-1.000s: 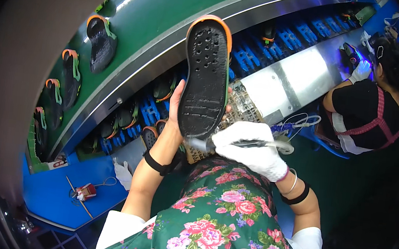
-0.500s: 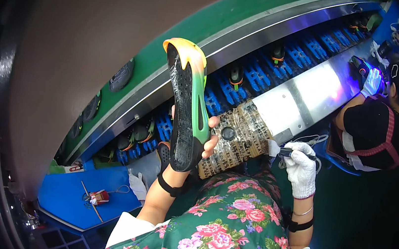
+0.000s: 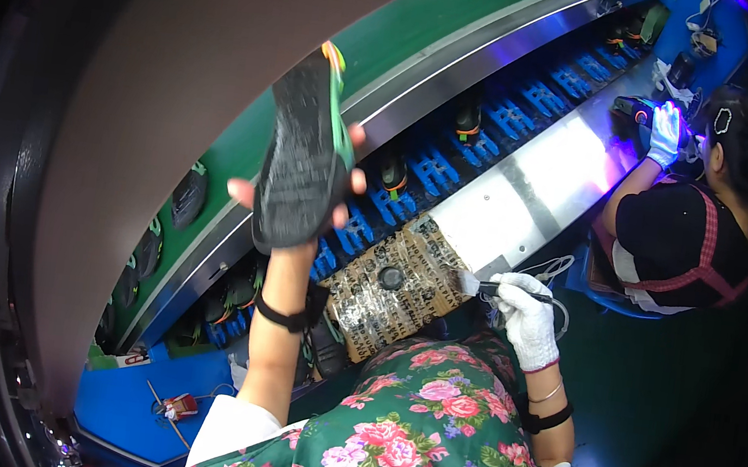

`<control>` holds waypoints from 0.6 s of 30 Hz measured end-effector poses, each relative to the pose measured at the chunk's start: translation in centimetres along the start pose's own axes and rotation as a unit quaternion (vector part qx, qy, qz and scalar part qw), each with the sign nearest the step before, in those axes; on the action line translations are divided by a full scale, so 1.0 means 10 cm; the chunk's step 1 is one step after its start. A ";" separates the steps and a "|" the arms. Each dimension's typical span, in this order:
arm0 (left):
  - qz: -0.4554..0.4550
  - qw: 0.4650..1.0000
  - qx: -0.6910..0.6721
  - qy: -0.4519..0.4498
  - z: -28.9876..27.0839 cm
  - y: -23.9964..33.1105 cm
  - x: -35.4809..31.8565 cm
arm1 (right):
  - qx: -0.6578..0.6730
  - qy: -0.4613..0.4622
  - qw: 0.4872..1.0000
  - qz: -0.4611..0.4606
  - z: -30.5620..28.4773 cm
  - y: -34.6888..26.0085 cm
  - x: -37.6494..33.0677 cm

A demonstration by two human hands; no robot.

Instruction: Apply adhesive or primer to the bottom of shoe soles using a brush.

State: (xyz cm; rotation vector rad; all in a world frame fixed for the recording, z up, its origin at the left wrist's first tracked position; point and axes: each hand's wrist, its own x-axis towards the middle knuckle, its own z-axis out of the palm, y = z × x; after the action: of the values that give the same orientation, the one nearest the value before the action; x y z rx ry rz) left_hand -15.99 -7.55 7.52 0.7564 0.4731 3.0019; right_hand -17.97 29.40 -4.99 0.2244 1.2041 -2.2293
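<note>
My bare left hand point(image 3: 358, 181) is closed around a shoe sole point(image 3: 300, 164), held up near the belt's metal edge. The sole's black inner face is toward me, with a green and orange side wall showing along its right. Motion blurs the sole a little. My right hand point(image 3: 526, 322), in a white knit glove, grips a brush point(image 3: 500, 290) by its black handle. The brush's pale bristles rest at the right end of a board point(image 3: 360, 311) wrapped in printed brown tape, which has a dark round spot in its middle.
A green conveyor point(image 3: 399, 27) curves along the far side, carrying dark shoes point(image 3: 189, 197). Below it runs a rack of blue holders point(image 3: 437, 174) with shoes. A metal shelf point(image 3: 528, 196) leads to a co-worker point(image 3: 675, 214) on the right. A blue table point(image 3: 119, 408) stands lower left.
My left hand has raised the sole up and leftward and tilted it, so less of the coloured side wall shows. The whole view has shifted. The brush is still in my right hand.
</note>
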 end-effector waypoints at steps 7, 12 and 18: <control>0.159 0.914 -0.223 0.299 -0.68 0.35 0.88 | -0.068 -0.015 0.997 -0.030 -0.10 -0.09 0.22; 0.215 0.888 -0.267 0.305 -0.85 0.41 1.09 | -0.063 -0.013 0.998 -0.020 -0.24 -0.16 0.26; 0.187 0.911 -0.193 0.311 -0.52 0.07 1.24 | -0.047 -0.006 0.999 -0.022 -0.26 -0.24 0.25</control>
State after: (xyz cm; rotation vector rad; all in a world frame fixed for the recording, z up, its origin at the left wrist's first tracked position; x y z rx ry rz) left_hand -29.28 -8.71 9.07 -0.1809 -0.3236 3.4741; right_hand -21.75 31.50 -5.81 0.1484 1.3157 -2.2005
